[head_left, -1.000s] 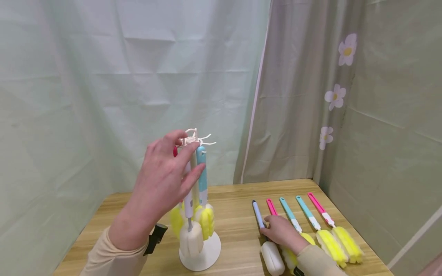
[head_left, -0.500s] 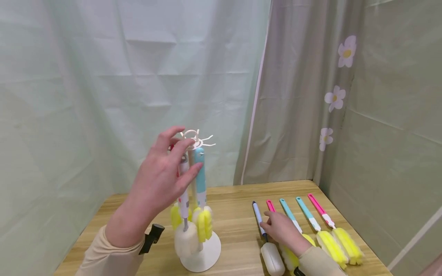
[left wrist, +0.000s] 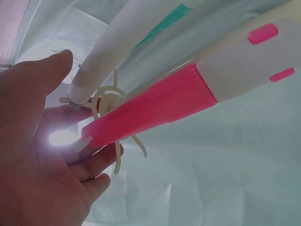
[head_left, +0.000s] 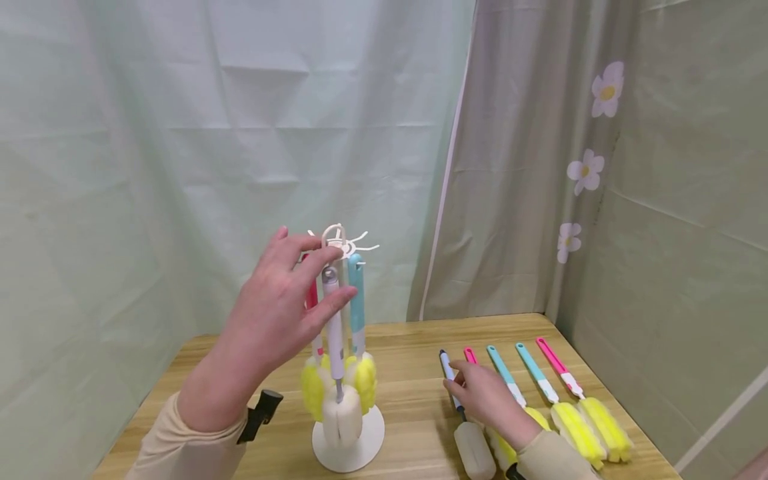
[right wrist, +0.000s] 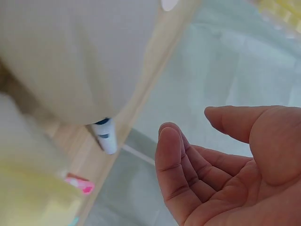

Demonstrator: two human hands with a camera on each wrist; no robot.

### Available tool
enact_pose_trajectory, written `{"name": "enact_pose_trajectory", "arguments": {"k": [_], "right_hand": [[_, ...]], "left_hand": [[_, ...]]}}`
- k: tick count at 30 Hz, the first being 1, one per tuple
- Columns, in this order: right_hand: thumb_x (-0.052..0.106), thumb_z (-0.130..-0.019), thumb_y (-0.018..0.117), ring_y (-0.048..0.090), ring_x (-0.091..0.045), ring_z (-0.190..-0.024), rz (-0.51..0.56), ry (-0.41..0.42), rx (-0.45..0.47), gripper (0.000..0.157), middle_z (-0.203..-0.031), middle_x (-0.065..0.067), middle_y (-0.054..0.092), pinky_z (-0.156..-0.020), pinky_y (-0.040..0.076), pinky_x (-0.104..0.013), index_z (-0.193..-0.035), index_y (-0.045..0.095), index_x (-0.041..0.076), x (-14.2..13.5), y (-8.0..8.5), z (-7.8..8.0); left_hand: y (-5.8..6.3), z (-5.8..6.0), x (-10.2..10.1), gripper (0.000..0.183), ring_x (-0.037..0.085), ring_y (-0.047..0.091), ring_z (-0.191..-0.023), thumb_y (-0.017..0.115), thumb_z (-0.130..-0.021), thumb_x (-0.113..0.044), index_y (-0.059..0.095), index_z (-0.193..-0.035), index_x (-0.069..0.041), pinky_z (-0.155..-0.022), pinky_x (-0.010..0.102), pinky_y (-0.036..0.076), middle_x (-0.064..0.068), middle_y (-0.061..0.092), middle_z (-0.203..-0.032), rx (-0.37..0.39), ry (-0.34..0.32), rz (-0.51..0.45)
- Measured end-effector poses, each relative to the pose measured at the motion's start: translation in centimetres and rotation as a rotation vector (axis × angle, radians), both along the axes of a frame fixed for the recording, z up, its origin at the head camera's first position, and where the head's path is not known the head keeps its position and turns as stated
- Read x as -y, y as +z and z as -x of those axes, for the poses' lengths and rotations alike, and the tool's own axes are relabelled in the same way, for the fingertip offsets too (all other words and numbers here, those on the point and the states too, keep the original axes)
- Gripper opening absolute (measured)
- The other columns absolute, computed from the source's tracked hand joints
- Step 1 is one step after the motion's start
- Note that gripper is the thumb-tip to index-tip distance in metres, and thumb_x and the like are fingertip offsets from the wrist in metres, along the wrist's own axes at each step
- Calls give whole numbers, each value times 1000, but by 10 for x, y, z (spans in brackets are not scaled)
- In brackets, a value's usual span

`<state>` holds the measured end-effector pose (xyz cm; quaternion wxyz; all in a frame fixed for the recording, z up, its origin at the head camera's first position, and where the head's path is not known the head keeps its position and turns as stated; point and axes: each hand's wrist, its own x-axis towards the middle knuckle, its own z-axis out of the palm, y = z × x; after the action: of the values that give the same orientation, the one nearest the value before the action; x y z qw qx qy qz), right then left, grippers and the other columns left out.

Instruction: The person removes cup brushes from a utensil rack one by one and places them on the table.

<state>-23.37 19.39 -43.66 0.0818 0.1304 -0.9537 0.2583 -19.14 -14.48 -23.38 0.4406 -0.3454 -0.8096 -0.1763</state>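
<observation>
A white hook stand (head_left: 373,448) rises at the middle of the table, several sponge brushes hanging from its curved hooks. My left hand (head_left: 267,307) is at its top, fingertips right at the hooks and thumb apart from the fingers. In front hangs a white-sponge brush with a lilac handle (head_left: 333,333), between a red-handled brush (head_left: 312,295) and a teal-handled brush (head_left: 357,307). In the left wrist view, my fingers lie behind the red handle (left wrist: 155,110). My right hand (head_left: 487,400) hovers over a blue-handled brush (head_left: 474,448); its fingers (right wrist: 170,160) and thumb are apart, nothing between them.
Right of my right hand, pink- and teal-handled brushes with yellow sponges lie side by side, among them a teal one (head_left: 531,367) and a pink one (head_left: 552,357). The wooden table (head_left: 402,373) ends at curtains (head_left: 384,133) behind.
The hanging brushes have swung slightly, left and then back right. My left fingers have loosened a little at the stand's top. My right hand has shifted left and up over the blue handle.
</observation>
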Motion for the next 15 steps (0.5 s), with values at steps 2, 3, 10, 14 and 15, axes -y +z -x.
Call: {"name": "enact_pose_trajectory", "arguments": {"k": [2,3,10,14,15], "right_hand": [[18,-102,80,61,-6,-69,-5,10,-11,30,-82,9,71,-66,55,-33,-126,75,1,3,4,-2],[18,-102,80,61,-5,-68,-4,14,-12,32,-83,9,71,-66,55,-33,-128,75,0,4,6,-3],[22,-103,79,61,-4,-69,18,49,2,40,-89,8,74,-67,55,-32,-136,73,0,12,20,-8],[23,-104,79,64,-4,-73,25,73,-24,38,-93,7,76,-68,56,-32,-136,74,2,17,26,-9],[23,-104,78,64,-5,-74,26,82,-35,38,-93,7,76,-68,56,-32,-136,74,3,19,28,-10]], "left_hand": [[0,-1,1,53,42,63,-117,95,-89,-23,73,-132,0,-132,61,25,22,66,-126,7,2,0],[-1,-1,1,53,42,63,-118,95,-89,-23,73,-132,-1,-132,60,25,22,66,-127,9,3,0],[0,-4,1,50,40,65,-117,91,-92,-25,73,-132,-2,-131,60,27,20,68,-125,0,0,-4],[0,-5,1,49,40,64,-117,90,-94,-27,74,-133,-2,-131,59,27,19,68,-123,-8,12,-1],[0,-5,1,50,40,64,-118,90,-94,-27,74,-134,-2,-131,59,27,20,68,-123,-11,17,2]]}}
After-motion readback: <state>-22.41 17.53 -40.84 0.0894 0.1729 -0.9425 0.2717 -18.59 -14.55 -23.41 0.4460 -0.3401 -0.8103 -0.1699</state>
